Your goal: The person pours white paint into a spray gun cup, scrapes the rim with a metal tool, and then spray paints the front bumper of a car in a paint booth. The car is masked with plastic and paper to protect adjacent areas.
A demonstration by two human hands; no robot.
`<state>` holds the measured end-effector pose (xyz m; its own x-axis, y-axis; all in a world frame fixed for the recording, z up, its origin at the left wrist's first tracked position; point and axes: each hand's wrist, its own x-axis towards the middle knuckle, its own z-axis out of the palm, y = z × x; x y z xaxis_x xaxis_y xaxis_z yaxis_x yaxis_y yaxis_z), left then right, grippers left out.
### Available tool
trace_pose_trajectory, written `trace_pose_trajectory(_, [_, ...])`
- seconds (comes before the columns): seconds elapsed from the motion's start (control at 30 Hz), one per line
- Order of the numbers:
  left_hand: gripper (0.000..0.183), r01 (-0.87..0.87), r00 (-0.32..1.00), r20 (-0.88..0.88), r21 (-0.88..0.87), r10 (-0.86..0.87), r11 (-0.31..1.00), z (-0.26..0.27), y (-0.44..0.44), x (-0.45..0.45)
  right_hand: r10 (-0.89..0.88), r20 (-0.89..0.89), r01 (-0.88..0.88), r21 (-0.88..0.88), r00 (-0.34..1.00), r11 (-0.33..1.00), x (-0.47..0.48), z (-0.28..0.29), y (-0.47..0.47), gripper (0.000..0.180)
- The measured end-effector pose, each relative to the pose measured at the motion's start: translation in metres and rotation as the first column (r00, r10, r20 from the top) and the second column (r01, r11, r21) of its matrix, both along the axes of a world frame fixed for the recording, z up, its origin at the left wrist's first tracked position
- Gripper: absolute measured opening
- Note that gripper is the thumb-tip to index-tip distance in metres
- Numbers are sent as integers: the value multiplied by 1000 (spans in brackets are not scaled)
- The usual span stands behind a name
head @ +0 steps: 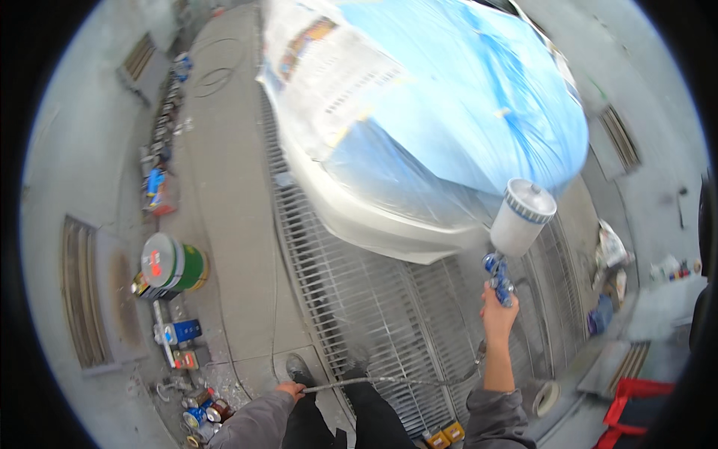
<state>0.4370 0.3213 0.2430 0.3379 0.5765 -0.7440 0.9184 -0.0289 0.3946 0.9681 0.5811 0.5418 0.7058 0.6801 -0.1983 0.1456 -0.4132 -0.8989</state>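
My right hand (499, 317) grips a blue spray gun (498, 278) with a white gravity cup (523, 218) on top. The gun points at the white bumper (387, 238) of a vehicle masked with blue plastic film (449, 101) and printed masking paper (331, 84). Fine mist hangs around the bumper's near edge. At the bottom of the view my left hand (290, 390) is closed on the air hose (387, 380), which runs across in front of my legs to the gun's handle.
Metal floor grating (381, 297) lies under the vehicle and by my feet. Along the left wall stand a green drum (188, 266), a blue can (185, 331) and several smaller cans. Yellow boxes (453, 432) sit near the bottom edge. A thin hose (224, 314) lies along the left floor.
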Motion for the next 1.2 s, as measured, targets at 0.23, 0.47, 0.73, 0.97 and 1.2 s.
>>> trace_pose_trajectory(0.23, [36,-250,962,-103,53,254,967,44,-114,-59,318,-191,-311,68,929,948,-129,21,40,21])
trace_pose_trajectory(0.47, [36,-514,853,-87,32,514,857,90,-229,-26,575,-308,-553,164,758,817,-183,72,45,18])
trace_pose_trajectory(0.73, [39,-853,515,-161,3,842,523,159,-392,84,769,-491,-638,449,409,626,-139,152,-62,15])
trace_pose_trajectory(0.97, [40,-903,420,-51,75,906,423,174,-416,197,912,-409,-678,663,27,318,-44,204,-138,38])
trace_pose_trajectory(1.2, [42,-866,499,149,133,854,483,194,-364,346,838,-340,-604,796,-427,15,43,249,-222,59])
